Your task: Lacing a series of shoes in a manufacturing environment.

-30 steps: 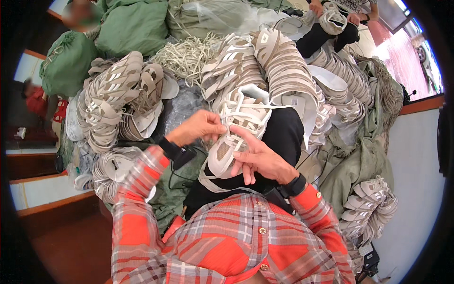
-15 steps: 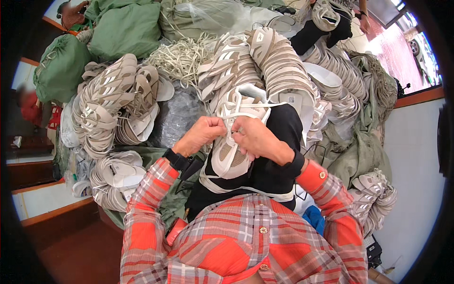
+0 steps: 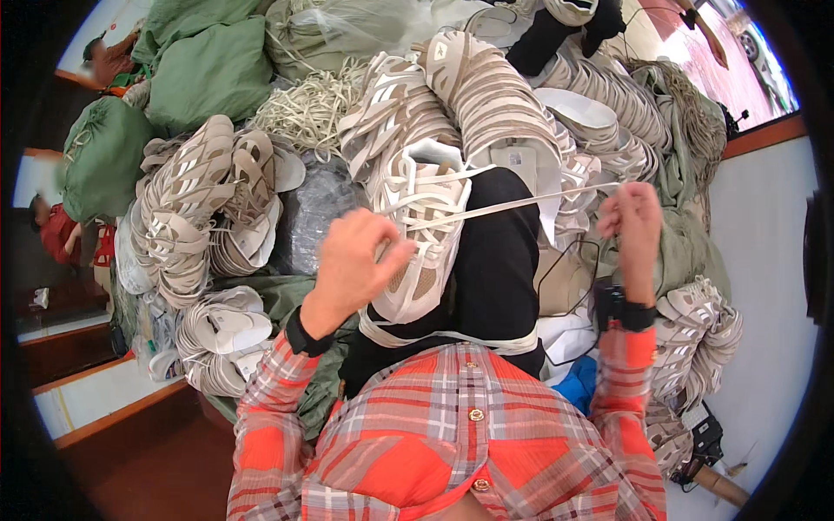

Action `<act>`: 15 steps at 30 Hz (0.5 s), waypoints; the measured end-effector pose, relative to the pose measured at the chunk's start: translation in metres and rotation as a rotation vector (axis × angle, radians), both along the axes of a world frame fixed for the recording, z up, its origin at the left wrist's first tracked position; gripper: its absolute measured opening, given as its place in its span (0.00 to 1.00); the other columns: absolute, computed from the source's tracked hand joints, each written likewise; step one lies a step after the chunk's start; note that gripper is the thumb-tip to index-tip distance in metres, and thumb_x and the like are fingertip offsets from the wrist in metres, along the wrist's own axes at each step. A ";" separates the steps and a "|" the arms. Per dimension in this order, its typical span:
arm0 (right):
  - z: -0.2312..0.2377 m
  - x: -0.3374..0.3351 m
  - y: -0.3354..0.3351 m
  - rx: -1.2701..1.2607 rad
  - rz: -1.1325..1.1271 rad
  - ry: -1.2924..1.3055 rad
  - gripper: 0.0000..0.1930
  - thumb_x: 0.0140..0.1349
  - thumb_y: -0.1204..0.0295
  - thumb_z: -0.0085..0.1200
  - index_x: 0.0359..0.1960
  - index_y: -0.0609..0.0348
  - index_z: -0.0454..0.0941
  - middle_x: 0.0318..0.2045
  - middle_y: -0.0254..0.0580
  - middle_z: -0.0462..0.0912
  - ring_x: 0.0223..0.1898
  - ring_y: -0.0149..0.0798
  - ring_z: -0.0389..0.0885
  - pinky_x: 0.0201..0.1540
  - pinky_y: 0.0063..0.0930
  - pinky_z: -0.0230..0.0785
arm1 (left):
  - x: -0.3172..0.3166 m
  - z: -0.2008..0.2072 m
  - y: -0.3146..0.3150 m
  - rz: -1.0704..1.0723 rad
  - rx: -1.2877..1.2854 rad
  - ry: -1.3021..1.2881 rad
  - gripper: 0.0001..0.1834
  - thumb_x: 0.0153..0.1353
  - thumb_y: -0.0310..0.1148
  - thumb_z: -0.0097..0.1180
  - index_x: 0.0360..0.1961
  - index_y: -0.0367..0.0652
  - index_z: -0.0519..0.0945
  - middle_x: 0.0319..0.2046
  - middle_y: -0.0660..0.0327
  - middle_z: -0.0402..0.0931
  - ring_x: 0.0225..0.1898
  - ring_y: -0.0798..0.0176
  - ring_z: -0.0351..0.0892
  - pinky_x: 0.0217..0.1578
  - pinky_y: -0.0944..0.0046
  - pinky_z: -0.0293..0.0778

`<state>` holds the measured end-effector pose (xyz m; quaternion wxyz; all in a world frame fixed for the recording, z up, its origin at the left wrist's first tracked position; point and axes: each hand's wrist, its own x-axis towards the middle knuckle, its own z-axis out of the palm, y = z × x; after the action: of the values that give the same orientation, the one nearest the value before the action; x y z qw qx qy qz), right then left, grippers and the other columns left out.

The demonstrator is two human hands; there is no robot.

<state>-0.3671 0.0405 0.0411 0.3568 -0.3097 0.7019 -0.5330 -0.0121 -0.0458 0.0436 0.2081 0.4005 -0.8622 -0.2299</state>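
A beige and white sneaker upper [image 3: 432, 247] lies on my black-clad thigh, its toe pointing toward me and its laces crossing the front. My right hand [image 3: 634, 227] is held out to the right, pinching the end of a cream shoelace [image 3: 521, 204]. That lace runs taut from the upper's eyelets across to my fingers. Beside the upper's left edge is my left hand [image 3: 358, 265], thumb and fingers apart, with nothing visible in it. A pale cord [image 3: 508, 345] is wrapped around my thighs.
Beyond my knees stand nested stacks of uppers [image 3: 499, 108]. A heap of loose laces [image 3: 313, 104] lies behind, near green sacks [image 3: 208, 74]. More stacked uppers [image 3: 182, 208] are at the left and others [image 3: 699, 339] at the right, by a white wall [image 3: 769, 260].
My right hand has moved from the upper far out to the right, drawing the lace straight. The left hand has shifted slightly left off the laces, fingers spreading. The view has shifted a little.
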 end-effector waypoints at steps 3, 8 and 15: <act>0.012 -0.010 0.008 -0.268 0.063 -0.466 0.05 0.67 0.74 0.46 0.38 0.63 0.70 0.41 0.48 0.79 0.39 0.35 0.82 0.31 0.23 0.76 | -0.022 0.000 0.012 -0.148 -0.266 -0.242 0.11 0.53 0.37 0.60 0.27 0.41 0.73 0.26 0.58 0.72 0.30 0.54 0.72 0.31 0.59 0.66; 0.009 0.042 -0.016 -0.515 -0.109 -0.993 0.07 0.68 0.74 0.45 0.42 0.64 0.72 0.43 0.50 0.79 0.46 0.38 0.81 0.39 0.25 0.78 | -0.014 0.013 -0.003 -0.204 0.579 -0.069 0.09 0.61 0.34 0.52 0.28 0.39 0.74 0.22 0.63 0.72 0.26 0.62 0.72 0.31 0.63 0.67; -0.069 -0.003 -0.003 -0.566 0.121 -0.830 0.10 0.65 0.75 0.49 0.45 0.68 0.73 0.37 0.41 0.79 0.42 0.39 0.78 0.52 0.32 0.72 | 0.075 0.035 -0.048 -0.503 1.162 0.807 0.19 0.60 0.39 0.50 0.16 0.40 0.73 0.18 0.63 0.71 0.34 0.61 0.69 0.39 0.61 0.64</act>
<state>-0.3697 0.0374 -0.0283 0.5381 -0.1965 0.3099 -0.7588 0.0627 -0.0943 0.0783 0.2045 0.1212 -0.5243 -0.8177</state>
